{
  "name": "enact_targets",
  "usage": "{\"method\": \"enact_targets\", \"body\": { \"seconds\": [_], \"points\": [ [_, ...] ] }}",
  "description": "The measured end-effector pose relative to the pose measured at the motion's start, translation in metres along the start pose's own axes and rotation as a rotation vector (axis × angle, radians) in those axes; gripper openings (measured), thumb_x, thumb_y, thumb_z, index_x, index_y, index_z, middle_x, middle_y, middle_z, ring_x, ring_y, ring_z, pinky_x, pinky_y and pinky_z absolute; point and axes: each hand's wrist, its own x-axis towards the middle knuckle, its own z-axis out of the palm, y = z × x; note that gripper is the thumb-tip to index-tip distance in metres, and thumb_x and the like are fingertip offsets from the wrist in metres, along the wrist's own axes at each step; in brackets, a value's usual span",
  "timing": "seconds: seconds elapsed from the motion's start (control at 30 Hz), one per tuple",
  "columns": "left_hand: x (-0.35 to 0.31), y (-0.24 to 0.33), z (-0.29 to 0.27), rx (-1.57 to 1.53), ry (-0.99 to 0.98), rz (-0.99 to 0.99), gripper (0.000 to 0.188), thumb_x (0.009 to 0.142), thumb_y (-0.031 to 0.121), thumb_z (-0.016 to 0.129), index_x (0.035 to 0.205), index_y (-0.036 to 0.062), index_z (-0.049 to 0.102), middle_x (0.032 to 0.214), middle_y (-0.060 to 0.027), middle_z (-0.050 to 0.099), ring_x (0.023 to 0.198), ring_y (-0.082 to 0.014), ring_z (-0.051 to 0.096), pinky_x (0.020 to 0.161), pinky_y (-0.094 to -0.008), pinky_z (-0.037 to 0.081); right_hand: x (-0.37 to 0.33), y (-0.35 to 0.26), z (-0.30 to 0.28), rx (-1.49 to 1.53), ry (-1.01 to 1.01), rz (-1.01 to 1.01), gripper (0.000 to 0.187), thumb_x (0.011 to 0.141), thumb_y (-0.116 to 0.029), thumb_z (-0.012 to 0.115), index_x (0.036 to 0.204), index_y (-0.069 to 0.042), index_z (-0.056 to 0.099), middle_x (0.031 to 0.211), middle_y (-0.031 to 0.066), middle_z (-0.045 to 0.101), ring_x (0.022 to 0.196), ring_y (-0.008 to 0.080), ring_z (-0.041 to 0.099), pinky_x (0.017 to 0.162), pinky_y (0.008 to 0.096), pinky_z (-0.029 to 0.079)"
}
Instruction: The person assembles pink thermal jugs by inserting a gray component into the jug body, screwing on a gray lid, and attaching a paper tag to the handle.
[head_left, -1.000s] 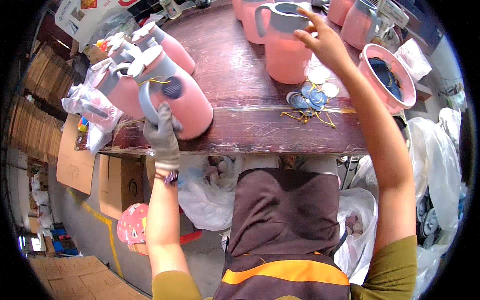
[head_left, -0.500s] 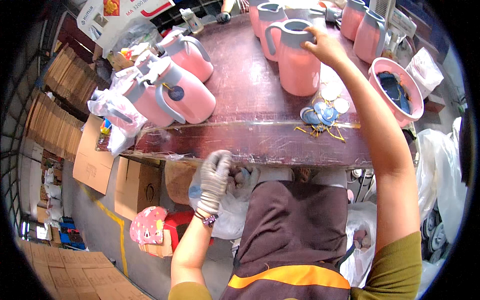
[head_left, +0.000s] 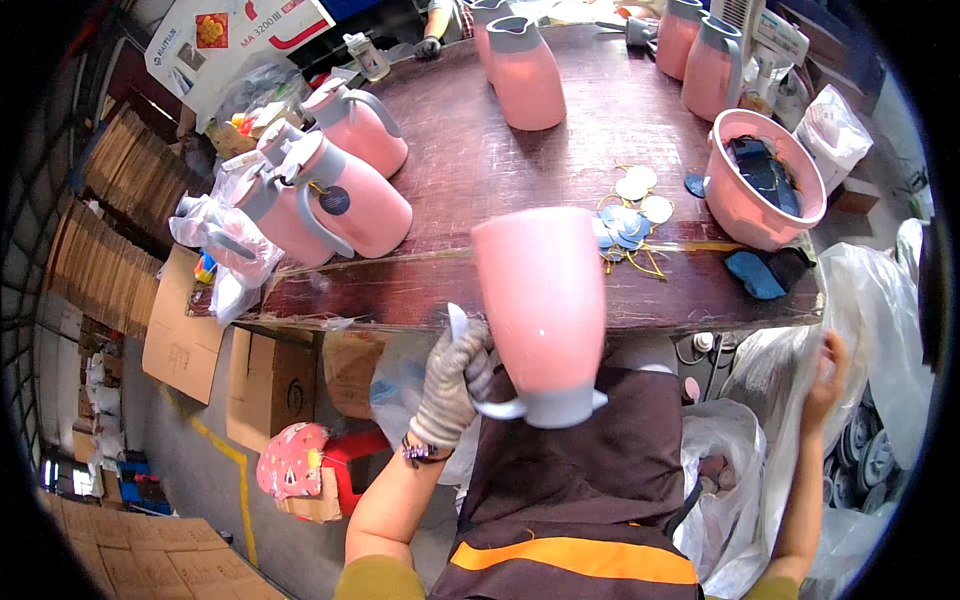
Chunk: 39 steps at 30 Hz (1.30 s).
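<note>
A pink thermos jug [head_left: 545,300] hangs upside down at the table's front edge, its grey collar and spout toward my lap. My gloved left hand [head_left: 455,385] is closed round the jug's grey handle. Bare and apart from the jug, my right hand [head_left: 826,375] is off to the right, beside a clear plastic bag [head_left: 850,310] holding round grey parts [head_left: 865,455]. Its fingers look stretched out, with nothing seen in them. Round tags with yellow strings [head_left: 625,228] lie on the table behind the jug.
On the dark red table [head_left: 430,190], more pink jugs [head_left: 360,200] stand at left, back and right. A pink bucket [head_left: 765,180] with dark pieces is at the right, a dark blue cloth [head_left: 757,273] before it. Another person's gloved hand [head_left: 428,47] rests at the far edge.
The jug has left the table and is turned upside down, its handle now in my left hand. My right hand has let go of its rim and moved down to the right.
</note>
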Motion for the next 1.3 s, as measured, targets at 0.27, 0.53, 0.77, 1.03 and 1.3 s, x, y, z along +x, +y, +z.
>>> {"method": "enact_targets", "body": {
  "seconds": [0.27, 0.53, 0.77, 1.03, 1.3],
  "points": [
    [-0.037, -0.043, 0.034, 0.513, -0.150, -0.086, 0.022, 0.088, 0.018, 0.069, 0.075, 0.0079, 0.054, 0.071, 0.0054, 0.050, 0.066, -0.0055, 0.043, 0.060, -0.0228, 0.037, -0.222, 0.326, -0.157, -1.027, -0.164, 0.808, 0.056, 0.094, -0.027, 0.046, 0.145, -0.010, 0.031, 0.139, 0.0213, 0.044, 0.122, 0.0396, 0.048, 0.101, 0.0456, 0.039],
    [-0.054, -0.056, 0.036, 0.556, -0.119, -0.109, 0.019, 0.087, 0.015, 0.069, 0.077, 0.0069, 0.055, 0.067, 0.0031, 0.051, 0.060, -0.0056, 0.044, 0.054, -0.0218, 0.037, -0.198, 0.238, -0.139, -1.597, -0.498, 0.933, 0.052, 0.093, -0.040, 0.050, 0.139, -0.020, 0.035, 0.141, 0.0182, 0.033, 0.108, 0.0382, 0.056, 0.087, 0.0485, 0.049],
    [-0.059, -0.055, 0.042, 0.699, -0.117, -0.131, 0.018, 0.086, 0.018, 0.070, 0.077, 0.0071, 0.058, 0.067, 0.0038, 0.054, 0.060, -0.0042, 0.046, 0.054, -0.0216, 0.037, -0.191, 0.241, -0.159, -1.230, -0.283, 1.157, 0.045, 0.093, -0.034, 0.051, 0.128, -0.007, 0.048, 0.117, 0.0232, 0.061, 0.109, 0.0395, 0.059, 0.091, 0.0516, 0.046],
    [-0.055, -0.072, 0.041, 0.737, -0.230, -0.128, 0.015, 0.084, 0.015, 0.071, 0.079, 0.0061, 0.061, 0.071, 0.0040, 0.058, 0.064, -0.0048, 0.050, 0.060, -0.0219, 0.042, -0.077, 0.039, -0.135, -0.169, 0.224, 0.468, 0.036, 0.093, -0.018, 0.062, 0.120, 0.006, 0.060, 0.107, 0.0129, 0.067, 0.095, 0.0168, 0.059, 0.089, 0.0288, 0.045],
    [-0.077, -0.088, 0.034, 0.803, -0.264, -0.091, 0.017, 0.083, 0.014, 0.073, 0.090, 0.0031, 0.062, 0.073, -0.0021, 0.059, 0.066, -0.0089, 0.054, 0.062, -0.0262, 0.046, -0.069, -0.185, 0.023, 0.214, -0.481, -0.256, 0.037, 0.082, -0.022, 0.070, 0.115, -0.007, 0.066, 0.114, 0.0120, 0.063, 0.102, 0.0303, 0.057, 0.090, 0.0389, 0.043]
  ]
}}
